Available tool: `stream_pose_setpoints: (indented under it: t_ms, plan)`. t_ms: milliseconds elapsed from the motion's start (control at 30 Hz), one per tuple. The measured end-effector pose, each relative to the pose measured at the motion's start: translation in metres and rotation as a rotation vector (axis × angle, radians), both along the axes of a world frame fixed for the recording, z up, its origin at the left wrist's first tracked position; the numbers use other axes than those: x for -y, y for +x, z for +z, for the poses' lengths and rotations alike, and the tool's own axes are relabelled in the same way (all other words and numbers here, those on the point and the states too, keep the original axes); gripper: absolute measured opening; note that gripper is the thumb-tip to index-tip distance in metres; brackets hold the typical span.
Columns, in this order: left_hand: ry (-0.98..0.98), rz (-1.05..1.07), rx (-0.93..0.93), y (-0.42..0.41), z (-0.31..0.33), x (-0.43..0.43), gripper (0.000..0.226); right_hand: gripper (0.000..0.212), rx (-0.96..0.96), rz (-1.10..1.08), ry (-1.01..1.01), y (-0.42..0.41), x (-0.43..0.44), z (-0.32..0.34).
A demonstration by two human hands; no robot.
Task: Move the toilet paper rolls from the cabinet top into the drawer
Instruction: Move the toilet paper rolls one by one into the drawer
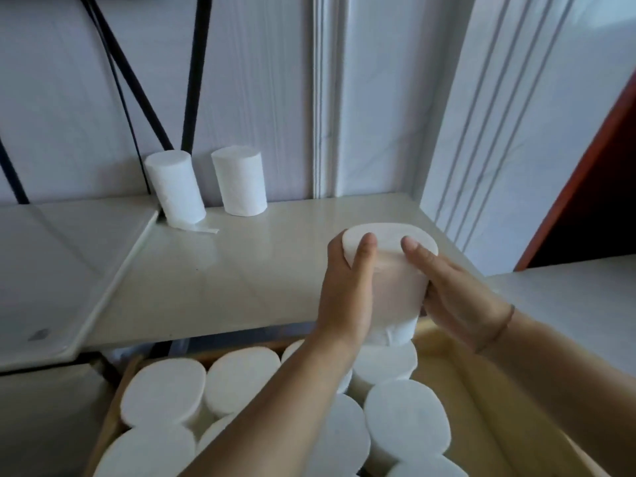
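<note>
Both hands grip one white toilet paper roll [395, 290], held upright over the back of the open drawer [488, 401]. My left hand [347, 290] wraps its left side, and my right hand [454, 290] presses its right side. Two more rolls stand at the back of the cream cabinet top [213, 280]: a leaning roll [175, 187] with a loose strip trailing, and an upright roll [240, 180] beside it. The drawer holds several upright rolls [165, 390] packed side by side, with bare wood on its right side.
A white wall with a vertical moulding [325, 98] rises behind the cabinet. Black cables [194, 74] run down to the leaning roll. A white tray-like lid [51, 270] sits on the left. A red-brown door frame [585, 173] is at the right.
</note>
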State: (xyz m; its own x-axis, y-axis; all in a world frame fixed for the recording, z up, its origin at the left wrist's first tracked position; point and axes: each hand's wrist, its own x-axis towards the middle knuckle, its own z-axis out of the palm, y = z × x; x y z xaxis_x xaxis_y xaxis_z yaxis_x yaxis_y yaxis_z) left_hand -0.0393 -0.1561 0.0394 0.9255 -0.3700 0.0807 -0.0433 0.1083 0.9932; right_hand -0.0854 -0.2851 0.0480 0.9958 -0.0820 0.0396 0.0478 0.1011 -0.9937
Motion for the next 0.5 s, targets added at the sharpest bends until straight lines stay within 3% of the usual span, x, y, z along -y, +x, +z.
stream_pose_setpoints:
  t_ms: [267, 500]
  plan:
    - [-0.018, -0.104, -0.057, -0.040, -0.028, 0.086, 0.030, 0.028, -0.128, -0.303, 0.026, -0.041, 0.079, -0.018]
    - [0.256, -0.102, 0.033, -0.040, -0.068, 0.096, 0.040, 0.028, -0.194, -0.338, 0.134, -0.038, 0.087, -0.059]
